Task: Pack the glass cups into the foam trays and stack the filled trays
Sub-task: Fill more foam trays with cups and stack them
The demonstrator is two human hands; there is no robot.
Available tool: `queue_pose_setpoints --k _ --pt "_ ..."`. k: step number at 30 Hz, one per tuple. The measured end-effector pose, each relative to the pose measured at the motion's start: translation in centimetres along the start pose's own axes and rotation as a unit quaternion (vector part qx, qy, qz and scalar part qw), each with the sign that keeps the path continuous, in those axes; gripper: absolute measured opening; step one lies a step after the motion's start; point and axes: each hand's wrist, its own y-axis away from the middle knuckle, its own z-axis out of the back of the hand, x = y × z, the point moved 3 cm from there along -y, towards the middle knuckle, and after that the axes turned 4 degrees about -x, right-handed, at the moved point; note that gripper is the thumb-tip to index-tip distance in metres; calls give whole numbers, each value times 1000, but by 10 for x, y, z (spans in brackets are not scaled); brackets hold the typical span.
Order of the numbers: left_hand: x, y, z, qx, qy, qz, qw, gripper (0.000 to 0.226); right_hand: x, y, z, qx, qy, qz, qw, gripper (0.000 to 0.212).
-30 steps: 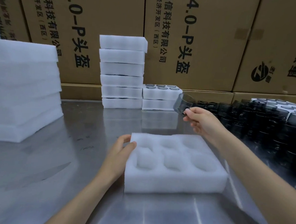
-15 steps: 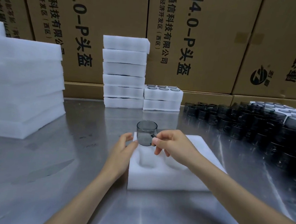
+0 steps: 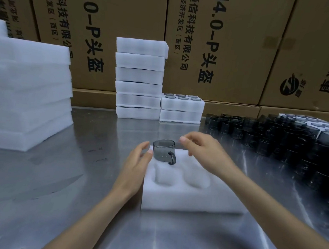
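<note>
Just below frame centre, 1 smoky glass cup (image 3: 163, 151) stands only partly sunk in the far-left pocket of the foam tray (image 3: 189, 196); left proud, it could tip when trays stack; the left hand (image 3: 135, 169) rests loose and spread against tray and cup; the right hand (image 3: 202, 152) hovers beside it, fingers relaxed, holding nothing.

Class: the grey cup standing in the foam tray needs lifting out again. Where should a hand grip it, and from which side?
Pinch the handle, coming from the near right. The cup stands upright in the tray, its handle facing the person, clear of the foam.
</note>
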Motion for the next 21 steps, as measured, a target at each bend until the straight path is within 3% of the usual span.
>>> queue_pose_setpoints --k 2,5,7,11,16,21 --pt "-9 4 4 2 -28 -80 996 35 -1 0 -3 0 7 47 999 30" --pt "-23 12 10 44 -112 -212 970 49 -1 5 -17 81 92 135 983 50" --pt "-25 15 12 79 -165 -249 951 56 -3 8 -23 120 131 160 971 54" --pt "-23 19 13 117 -216 -256 935 62 -7 10 -20 139 179 147 963 54" --pt "-25 21 13 111 -214 -234 942 63 -8 12 -26 191 213 126 950 51" --pt "-26 23 11 93 -204 -227 948 61 -10 12 -26 192 204 120 953 52"
